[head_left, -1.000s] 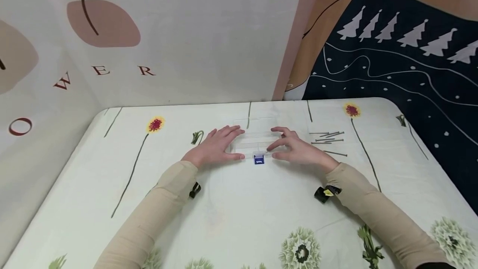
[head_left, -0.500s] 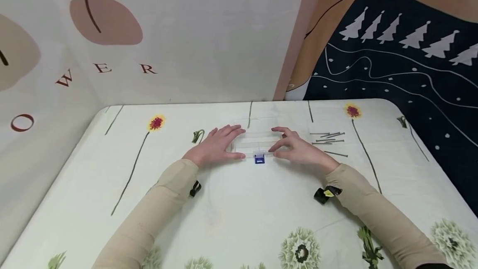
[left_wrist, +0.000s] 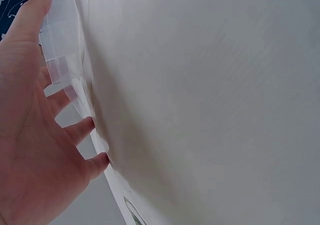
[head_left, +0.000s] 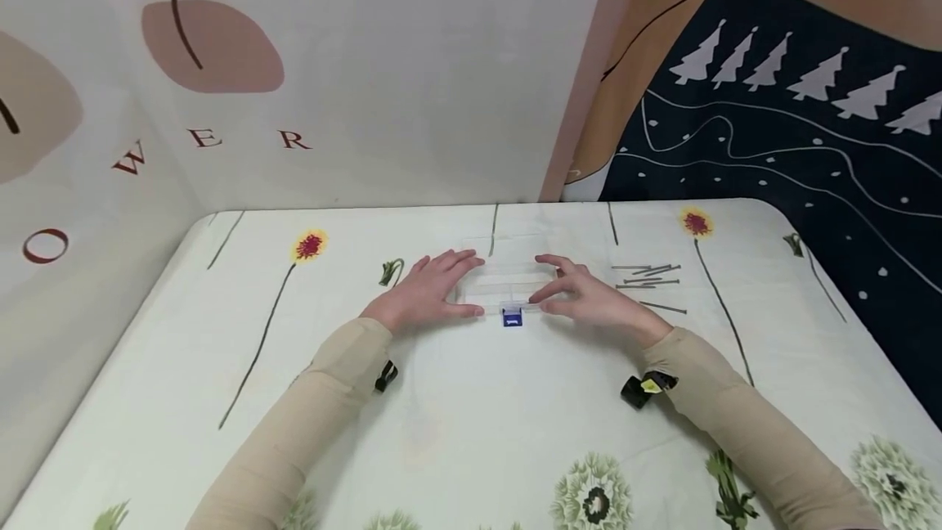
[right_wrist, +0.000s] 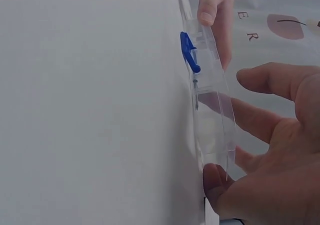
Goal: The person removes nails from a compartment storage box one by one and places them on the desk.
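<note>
A shallow clear plastic box [head_left: 495, 299] with a blue latch [head_left: 512, 318] on its front lies on the table, its clear lid [head_left: 515, 249] folded back behind it. My left hand [head_left: 428, 291] spreads straight fingers along the box's left side, with the thumb at the front wall. At the right front corner, my right hand [head_left: 589, 294] holds the box: its thumb [right_wrist: 214, 181] presses on the end while other fingers show through the plastic behind. The index finger [right_wrist: 262, 78] hovers over the box. A thin nail [right_wrist: 196, 95] shows through the front wall.
Several loose nails [head_left: 648, 278] lie to the right of my right hand. A flower-patterned white cloth [head_left: 471, 432] covers the table. A pale printed wall sheet [head_left: 397, 105] rises along the back, and a dark tree-patterned cloth [head_left: 773, 129] hangs at the right.
The head view has shifted very slightly. Both hands, the box and the loose nails keep the same places relative to each other.
</note>
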Motion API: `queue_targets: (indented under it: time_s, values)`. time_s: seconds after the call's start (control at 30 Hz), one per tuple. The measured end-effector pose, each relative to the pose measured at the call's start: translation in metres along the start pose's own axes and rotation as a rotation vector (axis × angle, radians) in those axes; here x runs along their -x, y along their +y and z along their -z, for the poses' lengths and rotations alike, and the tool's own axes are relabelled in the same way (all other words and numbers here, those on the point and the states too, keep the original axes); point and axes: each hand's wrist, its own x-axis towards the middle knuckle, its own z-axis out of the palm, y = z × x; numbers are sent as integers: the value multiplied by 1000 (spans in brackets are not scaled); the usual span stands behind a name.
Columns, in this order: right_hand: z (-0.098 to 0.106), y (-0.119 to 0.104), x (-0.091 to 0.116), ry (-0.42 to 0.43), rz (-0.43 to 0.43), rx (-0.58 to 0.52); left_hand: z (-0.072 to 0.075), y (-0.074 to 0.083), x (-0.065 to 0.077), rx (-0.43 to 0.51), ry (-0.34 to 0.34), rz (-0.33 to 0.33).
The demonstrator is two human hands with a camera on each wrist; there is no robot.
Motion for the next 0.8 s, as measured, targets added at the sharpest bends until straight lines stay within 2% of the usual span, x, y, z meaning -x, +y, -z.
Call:
queue_targets:
  time_s: [0.33,0.8]
  values:
    - [1,0,1,-9,14,5,-1,0,-1,-19,-4,8]
    - [-3,0,1,-19,21,-72,0,0,-1,-12,-9,9]
